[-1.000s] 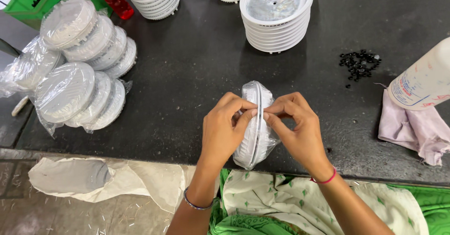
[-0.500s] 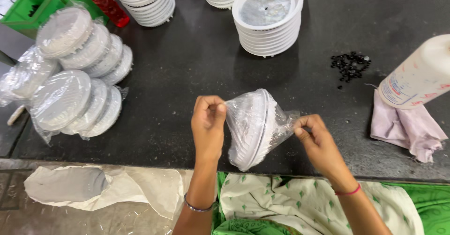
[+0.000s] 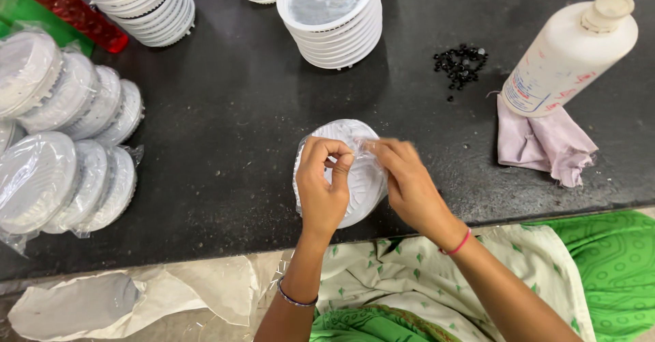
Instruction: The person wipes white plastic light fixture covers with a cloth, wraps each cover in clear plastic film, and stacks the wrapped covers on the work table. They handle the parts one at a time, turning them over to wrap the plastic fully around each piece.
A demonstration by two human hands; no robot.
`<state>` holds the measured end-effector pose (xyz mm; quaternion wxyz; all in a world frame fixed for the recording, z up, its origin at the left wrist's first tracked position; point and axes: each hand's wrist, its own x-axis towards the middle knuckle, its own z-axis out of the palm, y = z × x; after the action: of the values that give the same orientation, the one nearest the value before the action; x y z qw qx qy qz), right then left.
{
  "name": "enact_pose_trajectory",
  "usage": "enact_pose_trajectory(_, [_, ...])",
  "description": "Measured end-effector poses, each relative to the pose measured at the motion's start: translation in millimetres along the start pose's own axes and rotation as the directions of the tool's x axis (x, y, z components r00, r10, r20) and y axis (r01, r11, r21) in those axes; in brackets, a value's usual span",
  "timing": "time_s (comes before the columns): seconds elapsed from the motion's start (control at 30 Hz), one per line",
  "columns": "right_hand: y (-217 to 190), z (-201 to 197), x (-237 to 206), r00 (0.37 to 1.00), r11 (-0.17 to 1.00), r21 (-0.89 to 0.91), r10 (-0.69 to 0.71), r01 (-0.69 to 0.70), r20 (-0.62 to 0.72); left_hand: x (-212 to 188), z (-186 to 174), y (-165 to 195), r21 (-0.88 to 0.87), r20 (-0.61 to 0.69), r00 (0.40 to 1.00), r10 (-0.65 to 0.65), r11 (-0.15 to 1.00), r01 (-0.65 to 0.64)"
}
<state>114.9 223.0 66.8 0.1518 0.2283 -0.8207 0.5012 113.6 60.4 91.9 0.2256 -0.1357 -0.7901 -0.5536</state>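
Lowered flat since before, ribbed white disc (image 3: 348, 178) in crinkly clear film; left hand (image 3: 322, 192), right hand (image 3: 407, 185) pinch-grip it.

Discs (image 3: 338, 14), beads (image 3: 460, 62) on black table (image 3: 225, 123)

A round white ribbed plastic disc (image 3: 351, 178), wrapped in a thin clear plastic bag (image 3: 368, 152) that is crinkled and gathered along its upper side, lies nearly flat on the dark bench close to the near edge, roughly midway along it.
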Motion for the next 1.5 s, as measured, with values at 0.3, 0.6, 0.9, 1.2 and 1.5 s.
enact_pose_trajectory(0.3, [42.9, -1.7, -13.5, 0.987, 0.835, -0.534, 0.159, -0.133, 0.002, -3.4, 13.1, -1.2, 0.105, 0.047, 0.999, -0.006, 0.995, 0.001])
enact_pose_trajectory(0.6, [74.6, -46.2, -12.1, 0.974, 0.750, -0.631, 0.077, -0.197, -0.213, -7.2, 22.8, -14.3, 0.091, 0.099, 0.992, 0.075, 0.992, -0.084])
enact_pose_trajectory(0.9, [61.7, -34.3, -22.7, 0.901, 0.907, -0.088, 0.420, -0.412, 0.105, 0.0, -30.7, -85.5, 0.182, -0.237, 0.935, -0.264, 0.933, 0.310])
enact_pose_trajectory(1.2, [67.8, -67.7, -53.3, 0.889, 0.967, -0.208, 0.224, -0.150, 0.400, -20.8, -45.0, -141.1, 0.067, -0.211, 0.862, -0.460, 0.874, 0.482])
enact_pose_trajectory(1.5, [99.5, -21.7, -27.2, 0.712, 0.723, 0.044, 0.665, -0.689, 0.224, 5.5, -18.1, -154.1, 0.080, -0.105, 0.779, -0.618, 0.776, 0.626])
